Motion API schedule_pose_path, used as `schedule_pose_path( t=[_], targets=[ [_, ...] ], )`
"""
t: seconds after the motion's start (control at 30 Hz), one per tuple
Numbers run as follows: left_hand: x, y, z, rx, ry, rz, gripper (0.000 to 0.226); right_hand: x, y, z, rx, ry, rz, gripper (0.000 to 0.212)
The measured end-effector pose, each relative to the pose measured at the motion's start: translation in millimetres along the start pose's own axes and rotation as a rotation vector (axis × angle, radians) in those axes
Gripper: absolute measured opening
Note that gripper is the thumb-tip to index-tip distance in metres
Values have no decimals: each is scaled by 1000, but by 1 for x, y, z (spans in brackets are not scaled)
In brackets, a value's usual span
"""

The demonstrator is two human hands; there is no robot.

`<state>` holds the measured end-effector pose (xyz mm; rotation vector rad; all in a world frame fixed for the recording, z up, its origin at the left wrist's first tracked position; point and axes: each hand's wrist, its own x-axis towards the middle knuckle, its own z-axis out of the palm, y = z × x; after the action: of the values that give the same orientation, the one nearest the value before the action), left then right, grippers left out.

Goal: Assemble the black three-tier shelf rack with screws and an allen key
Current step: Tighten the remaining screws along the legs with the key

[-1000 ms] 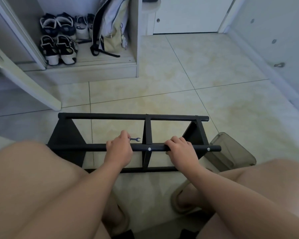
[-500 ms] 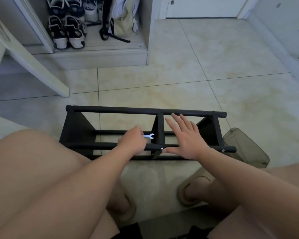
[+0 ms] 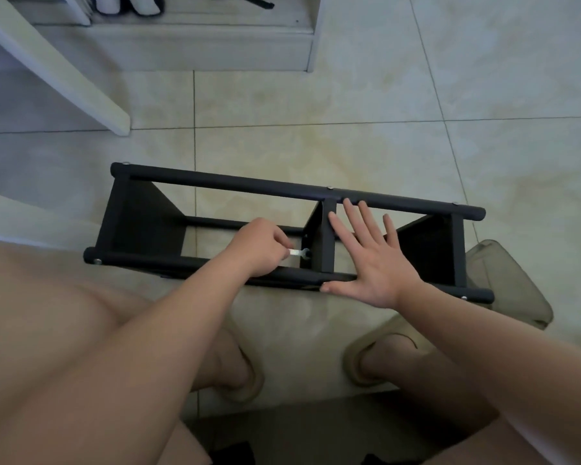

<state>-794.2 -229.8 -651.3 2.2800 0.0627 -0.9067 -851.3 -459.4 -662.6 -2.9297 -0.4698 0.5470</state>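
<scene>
Left hand point(image 3: 260, 247) pinches wrench point(image 3: 299, 252) at rack point(image 3: 215, 181) divider, right hand point(image 3: 373, 260) flat beside it, fingers spread across rails

We locate the rack point(image 3: 235, 186) on the floor point(image 3: 349, 95) before us. The wrench point(image 3: 298, 252) sits inside it, just left of the middle divider point(image 3: 328, 239). A container point(image 3: 503, 283) lies beside its right end.

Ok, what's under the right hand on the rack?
The right hand lies flat, fingers spread, over the near rail of the rack, beside the middle divider. The stretch of rail beneath the palm, and any screw there, is covered.
</scene>
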Motion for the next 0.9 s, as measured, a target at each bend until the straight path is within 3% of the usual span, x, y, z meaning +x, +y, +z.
schedule_pose_path(
  t=[0.33, 0.63, 0.9],
  targets=[
    [18, 9, 5, -100, -133, 35, 21, 3, -1, 4, 1, 48, 30, 115],
    [25, 18, 5, -476, -319, -160, 7, 3, 0, 6, 27, 74, 19, 116],
    [26, 16, 9, -603, -257, -217, 14, 1, -2, 7, 34, 79, 21, 116]
  ],
)
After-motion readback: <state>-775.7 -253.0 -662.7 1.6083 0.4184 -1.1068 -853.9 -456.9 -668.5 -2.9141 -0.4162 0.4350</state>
